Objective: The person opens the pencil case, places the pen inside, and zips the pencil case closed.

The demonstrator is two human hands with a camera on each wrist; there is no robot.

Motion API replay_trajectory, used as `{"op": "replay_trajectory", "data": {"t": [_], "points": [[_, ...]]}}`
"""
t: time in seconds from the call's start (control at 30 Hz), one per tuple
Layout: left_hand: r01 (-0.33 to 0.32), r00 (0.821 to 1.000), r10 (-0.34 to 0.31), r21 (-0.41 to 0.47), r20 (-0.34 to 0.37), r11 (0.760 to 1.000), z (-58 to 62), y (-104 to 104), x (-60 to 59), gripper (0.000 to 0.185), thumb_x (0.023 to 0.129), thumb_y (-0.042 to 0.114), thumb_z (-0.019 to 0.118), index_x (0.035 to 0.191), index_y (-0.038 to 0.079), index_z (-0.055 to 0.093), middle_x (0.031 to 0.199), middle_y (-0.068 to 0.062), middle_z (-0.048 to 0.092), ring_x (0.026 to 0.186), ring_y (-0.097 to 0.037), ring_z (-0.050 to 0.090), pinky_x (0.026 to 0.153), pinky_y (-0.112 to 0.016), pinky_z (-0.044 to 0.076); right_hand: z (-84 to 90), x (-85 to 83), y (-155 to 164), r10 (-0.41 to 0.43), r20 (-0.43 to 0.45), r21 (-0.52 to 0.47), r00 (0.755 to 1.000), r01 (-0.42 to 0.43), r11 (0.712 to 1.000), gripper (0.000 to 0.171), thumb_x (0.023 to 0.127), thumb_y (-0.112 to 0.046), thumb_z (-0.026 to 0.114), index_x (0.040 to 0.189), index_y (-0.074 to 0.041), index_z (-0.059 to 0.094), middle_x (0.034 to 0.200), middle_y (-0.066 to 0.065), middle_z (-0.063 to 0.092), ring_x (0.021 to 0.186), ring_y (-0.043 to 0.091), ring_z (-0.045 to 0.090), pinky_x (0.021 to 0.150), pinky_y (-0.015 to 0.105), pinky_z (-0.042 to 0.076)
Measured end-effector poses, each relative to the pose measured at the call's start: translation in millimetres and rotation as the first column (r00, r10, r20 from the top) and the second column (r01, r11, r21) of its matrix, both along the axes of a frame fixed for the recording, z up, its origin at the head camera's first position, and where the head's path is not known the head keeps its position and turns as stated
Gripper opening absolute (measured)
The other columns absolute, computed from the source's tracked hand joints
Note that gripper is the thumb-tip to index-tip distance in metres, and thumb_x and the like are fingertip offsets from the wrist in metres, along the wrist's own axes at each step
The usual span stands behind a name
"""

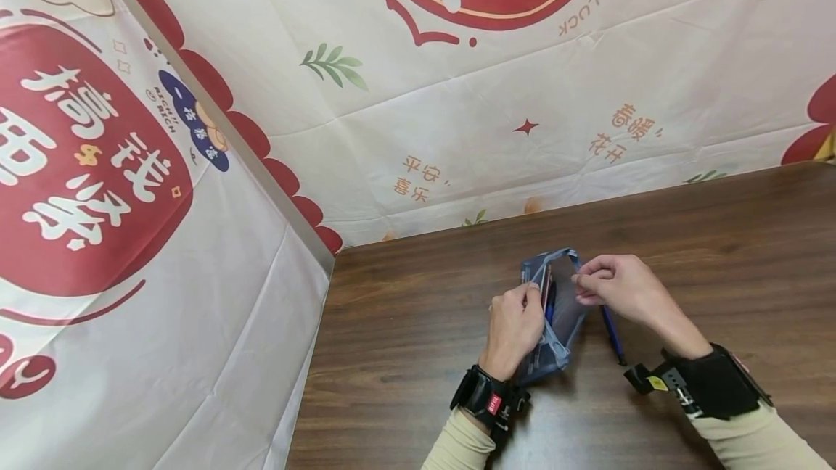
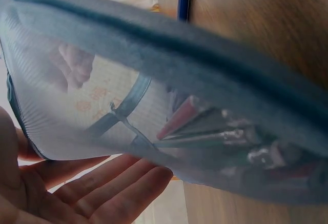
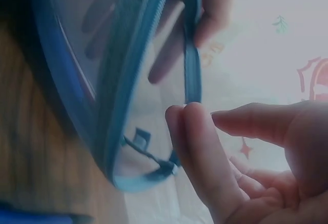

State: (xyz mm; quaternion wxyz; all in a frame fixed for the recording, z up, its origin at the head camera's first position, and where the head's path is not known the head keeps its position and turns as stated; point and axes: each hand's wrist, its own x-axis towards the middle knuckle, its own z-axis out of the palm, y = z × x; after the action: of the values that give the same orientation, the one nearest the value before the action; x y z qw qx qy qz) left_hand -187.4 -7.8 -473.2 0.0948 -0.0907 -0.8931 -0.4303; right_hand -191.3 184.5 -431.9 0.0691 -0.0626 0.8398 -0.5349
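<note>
Pouch (blue mesh) between left fingers, right fingers.

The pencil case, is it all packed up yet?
Not yet. Some pens are already inside the blue pencil case. The left hand and right hand hold its open top apart. One blue pen lies on the table, and the zip is undone.

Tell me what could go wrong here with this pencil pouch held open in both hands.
The pens already inside the blue mesh pencil pouch could slide out, since its mouth is held open. The right hand only pinches the zipper edge, so it may slip. The blue pen loose on the table could roll.
</note>
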Motion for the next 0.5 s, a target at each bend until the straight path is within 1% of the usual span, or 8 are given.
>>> {"op": "replay_trajectory", "data": {"t": [0.1,0.23,0.5], "points": [[0.014,1.000,-0.014,0.023,0.013,1.000,0.5,-1,0.3,0.044,0.103,0.030,0.044,0.061,0.019,0.049,0.053,0.008,0.041,0.044,-0.008,0.041,0.042,-0.025,0.031,2.7,-1.4,7,-0.016,-0.014,0.034,1.000,0.016,0.999,0.027,0.099,-0.011,0.056,0.109,0.013,0.061,0.091,0.018,0.074,0.074,0.018,0.073,0.066,0.031,0.058],[0.019,1.000,-0.019,0.032,0.012,0.999,0.9,-1,0.9,0.044,0.104,0.030,0.044,0.061,0.019,0.049,0.053,0.009,0.040,0.044,-0.007,0.041,0.042,-0.025,0.031,3.6,-2.9,14,-0.036,-0.029,0.080,0.999,0.039,0.996,0.028,0.100,-0.014,0.055,0.109,0.013,0.062,0.086,0.013,0.074,0.070,0.015,0.072,0.064,0.031,0.057],[0.026,1.000,-0.026,0.036,0.004,0.999,0.2,-2,1.0,0.045,0.103,0.029,0.044,0.060,0.019,0.046,0.052,0.010,0.037,0.043,-0.007,0.037,0.042,-0.025,0.029,0.8,-2.9,24,-0.056,-0.040,0.156,0.998,0.062,0.986,0.029,0.101,-0.016,0.053,0.109,0.011,0.063,0.083,0.008,0.072,0.069,0.018,0.069,0.063,0.030,0.056]]}}
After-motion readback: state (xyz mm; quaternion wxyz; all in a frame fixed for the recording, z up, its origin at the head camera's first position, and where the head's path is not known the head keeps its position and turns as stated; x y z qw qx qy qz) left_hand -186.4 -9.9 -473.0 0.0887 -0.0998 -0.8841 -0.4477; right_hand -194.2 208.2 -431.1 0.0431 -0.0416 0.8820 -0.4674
